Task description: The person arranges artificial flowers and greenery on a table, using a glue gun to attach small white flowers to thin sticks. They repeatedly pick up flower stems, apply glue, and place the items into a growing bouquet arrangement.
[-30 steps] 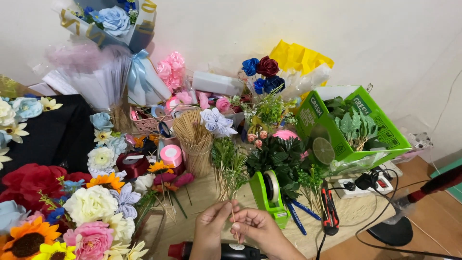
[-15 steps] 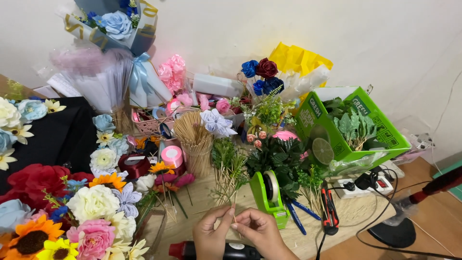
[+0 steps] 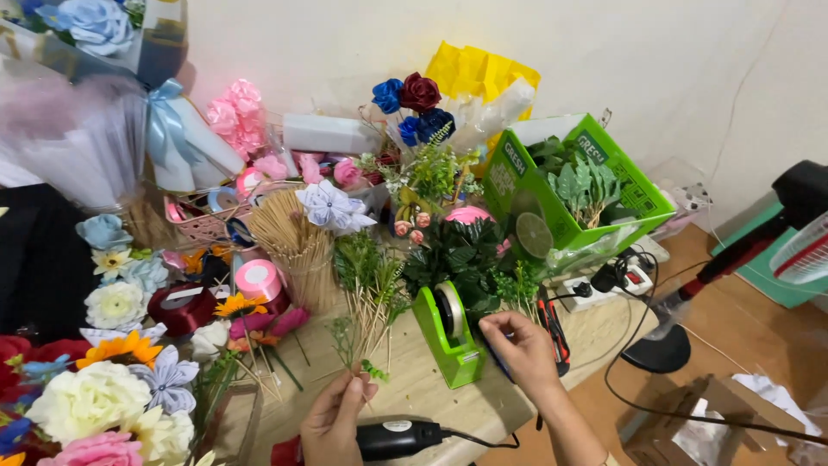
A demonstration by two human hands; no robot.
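- Our left hand [image 3: 335,423] is down at the bottom edge, fingers pinched shut around a thin green sprig on a wooden stick [image 3: 369,373], held upright just above the table [image 3: 431,397].
- Our right hand [image 3: 522,349] sits right next to the green tape dispenser [image 3: 448,332], fingers curled, with the fingertips [image 3: 485,321] at the roll side of it. Can't really tell if we're gripping a bit of tape or just touching, too small to see.
- So the sprig is in the left hand, front and centre, with the dispenser just to its right.
- Lying on the table under the left hand there's a black handheld tool with a cord [image 3: 401,438].
- Behind the sprig we've got a bundle of more green sprigs on sticks [image 3: 371,285], and a cup packed with plain wooden skewers [image 3: 297,246].
- Left side is a big heap of fabric flowers [image 3: 112,380], plus a pink ribbon roll [image 3: 259,280].
- Back right is a green box with leaves in it [image 3: 573,185], and a power strip [image 3: 617,283] just in front of it.
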